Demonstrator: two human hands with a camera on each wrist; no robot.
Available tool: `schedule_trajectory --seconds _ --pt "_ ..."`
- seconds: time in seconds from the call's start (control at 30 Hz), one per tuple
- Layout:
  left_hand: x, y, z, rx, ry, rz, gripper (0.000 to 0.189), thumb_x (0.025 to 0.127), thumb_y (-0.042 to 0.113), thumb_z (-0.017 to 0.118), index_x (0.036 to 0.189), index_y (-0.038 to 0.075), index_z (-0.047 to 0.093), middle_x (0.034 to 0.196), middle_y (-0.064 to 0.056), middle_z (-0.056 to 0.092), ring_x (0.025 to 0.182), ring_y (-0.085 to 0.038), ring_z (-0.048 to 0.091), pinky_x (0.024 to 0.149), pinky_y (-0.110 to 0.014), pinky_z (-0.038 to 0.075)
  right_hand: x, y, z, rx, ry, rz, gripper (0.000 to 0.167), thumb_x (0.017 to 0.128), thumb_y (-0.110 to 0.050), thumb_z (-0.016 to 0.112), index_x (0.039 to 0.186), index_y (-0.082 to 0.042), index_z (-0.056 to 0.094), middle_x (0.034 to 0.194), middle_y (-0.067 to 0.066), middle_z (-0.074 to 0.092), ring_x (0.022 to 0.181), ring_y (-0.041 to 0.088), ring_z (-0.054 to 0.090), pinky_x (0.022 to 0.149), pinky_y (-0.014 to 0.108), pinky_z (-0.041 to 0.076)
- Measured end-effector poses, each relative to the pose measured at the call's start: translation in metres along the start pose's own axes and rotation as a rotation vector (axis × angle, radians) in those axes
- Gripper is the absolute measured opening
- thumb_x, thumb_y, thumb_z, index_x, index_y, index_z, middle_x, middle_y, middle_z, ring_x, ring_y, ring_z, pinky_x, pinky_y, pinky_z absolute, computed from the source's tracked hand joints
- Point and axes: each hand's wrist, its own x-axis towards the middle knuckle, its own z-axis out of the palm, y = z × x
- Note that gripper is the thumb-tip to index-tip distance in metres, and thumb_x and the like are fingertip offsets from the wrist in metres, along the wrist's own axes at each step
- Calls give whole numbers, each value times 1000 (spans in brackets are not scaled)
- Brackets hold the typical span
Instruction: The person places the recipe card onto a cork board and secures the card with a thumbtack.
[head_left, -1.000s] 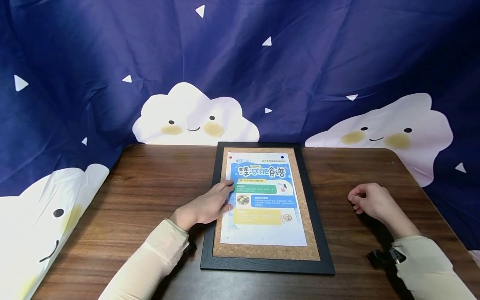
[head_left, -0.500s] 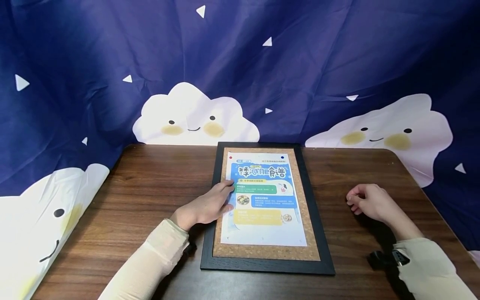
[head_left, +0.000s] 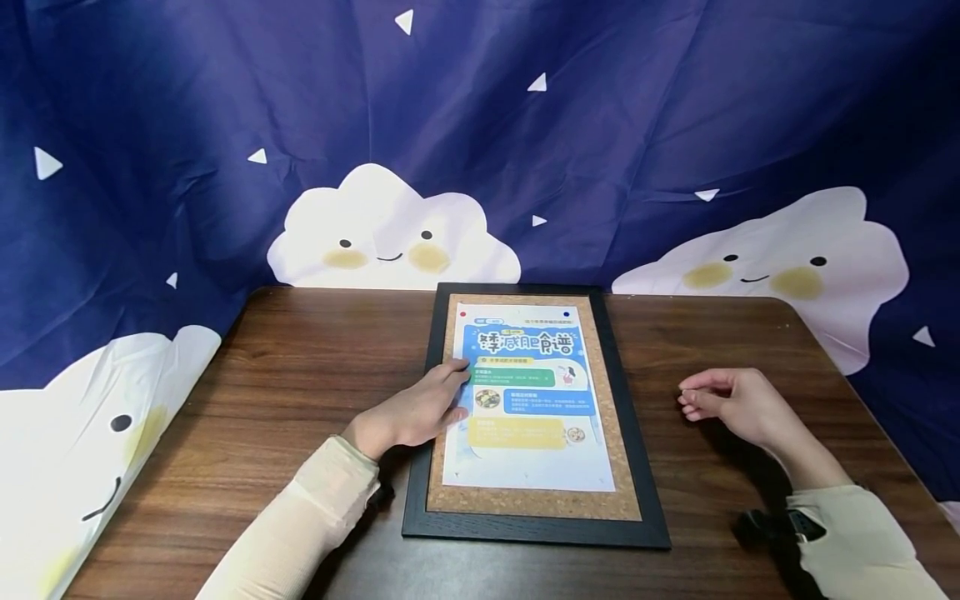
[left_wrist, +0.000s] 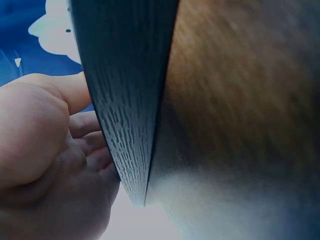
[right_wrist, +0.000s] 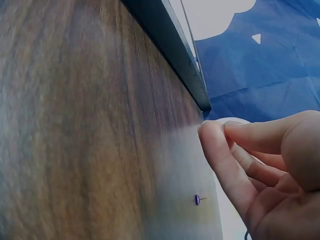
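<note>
A cork board (head_left: 540, 504) in a black frame (head_left: 531, 527) lies flat on the table, with a printed poster (head_left: 525, 467) on it. A red pin (head_left: 462, 314) and a blue pin (head_left: 566, 314) mark the poster's top corners. My left hand (head_left: 420, 408) rests across the left rail, fingertips on the poster's left edge; the left wrist view shows the rail close beside the palm. Right of the board, my right hand (head_left: 727, 400) has thumb and index fingertips (right_wrist: 212, 131) together, nothing visible between them. A purple pushpin (right_wrist: 198, 200) lies on the table.
The brown wooden table (head_left: 315, 358) extends on both sides of the board. Behind it hangs a dark blue curtain (head_left: 450, 92) with white clouds and triangles. A dark wrist device (head_left: 806, 525) is worn at my right sleeve.
My right hand has moved a little left towards the board, fingertips still together. The left hand and the board stay where they were.
</note>
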Motion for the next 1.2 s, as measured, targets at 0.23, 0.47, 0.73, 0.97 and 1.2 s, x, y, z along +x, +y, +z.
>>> schedule_trajectory --seconds 0.23,0.47,0.73,0.97,1.2 --pt "0 -1 0 -6 -3 1 66 114 21 56 163 -15 30 177 -27 19 167 -41 19 131 -52 31 -2 -4 4 80 14 -53 21 105 7 62 120 22 66 101 27 79 76 9 77 70 32 67" --pt "-1 -2 0 -10 0 0 66 114 21 56 163 -15 30 177 -28 19 166 -41 20 131 -52 31 -5 -15 13 155 10 -91 24 107 4 61 123 20 67 101 27 79 78 11 79 72 34 67" --pt "0 -2 0 -16 3 1 66 114 20 56 163 -15 30 177 -28 19 167 -41 19 131 -53 31 -8 -30 23 207 -39 -117 26 107 2 62 127 19 66 105 30 79 81 13 80 74 34 68" --pt "0 -1 0 -26 -3 0 66 114 19 56 163 -15 30 177 -28 19 167 -41 19 131 -53 31 -8 -40 34 269 -127 -136 26 107 2 63 124 21 64 105 31 79 84 15 81 76 36 68" --pt "-1 1 0 -23 -7 -6 66 114 20 56 164 -14 29 177 -27 19 167 -41 18 132 -52 30 -6 -49 45 297 -170 -156 24 108 1 62 123 20 64 104 28 79 83 16 80 75 35 68"
